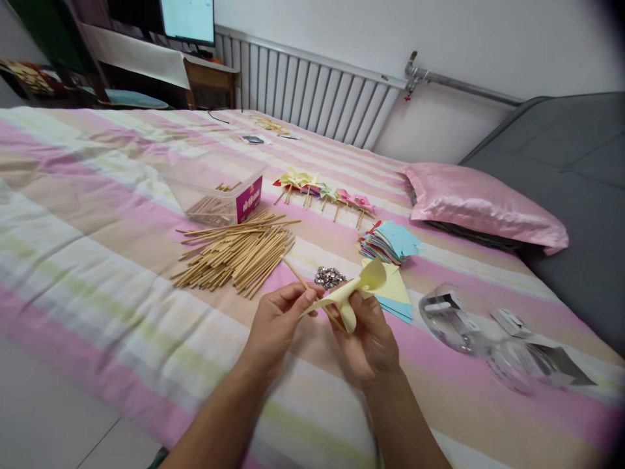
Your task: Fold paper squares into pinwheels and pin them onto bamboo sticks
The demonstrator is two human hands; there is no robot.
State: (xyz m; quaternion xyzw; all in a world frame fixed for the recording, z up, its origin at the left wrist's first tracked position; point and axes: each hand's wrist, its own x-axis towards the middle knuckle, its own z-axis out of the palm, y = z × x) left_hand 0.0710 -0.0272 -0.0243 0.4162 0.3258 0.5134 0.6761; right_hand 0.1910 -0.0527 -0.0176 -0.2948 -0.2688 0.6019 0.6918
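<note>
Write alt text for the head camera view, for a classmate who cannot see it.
Two hands, the left hand and right hand, hold a folded yellow paper piece and a thin wooden stick above a striped bedsheet. Beyond them lie a pile of sticks, small metal pins, stacked coloured paper and a row of finished pinwheels.

Soft even daylight, mild blur, wide-angle warping and dark corners.

Two bare hands, the left hand (278,319) and the right hand (368,339); one folded yellow paper pinwheel (359,290); one clear plastic box (217,189); one pink satin pillow (481,205); about six finished paper pinwheels (325,191); wooden sticks (234,254) too many to count
</note>
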